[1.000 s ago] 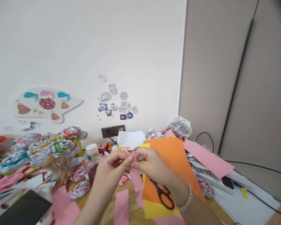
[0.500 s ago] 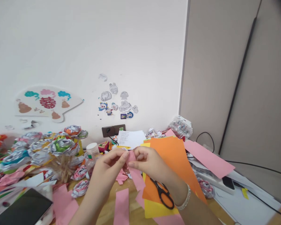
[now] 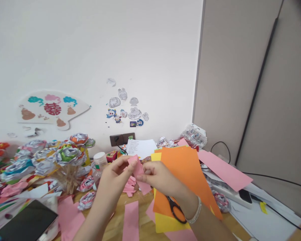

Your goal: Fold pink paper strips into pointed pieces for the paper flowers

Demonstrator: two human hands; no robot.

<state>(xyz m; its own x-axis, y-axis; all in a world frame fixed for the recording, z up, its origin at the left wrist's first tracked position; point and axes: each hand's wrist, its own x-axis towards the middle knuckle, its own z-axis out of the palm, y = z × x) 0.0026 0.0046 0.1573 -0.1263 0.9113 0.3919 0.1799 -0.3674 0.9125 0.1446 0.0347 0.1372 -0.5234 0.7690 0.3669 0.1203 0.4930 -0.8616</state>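
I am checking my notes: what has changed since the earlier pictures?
The left hand moved slightly left and up, away from the right hand. More of the pink strip shows between them, its lower end higher. Both hands still hold it; the scissors stay on the orange paper.

left hand (image 3: 120,172) and right hand (image 3: 155,174) raised close together, thumbs and fingers pinched, forearms slanting inward from near left and near right, wrists bent

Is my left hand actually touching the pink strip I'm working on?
Touching. The head view shows the thumb of the left hand lying on the upper end of the pink strip.
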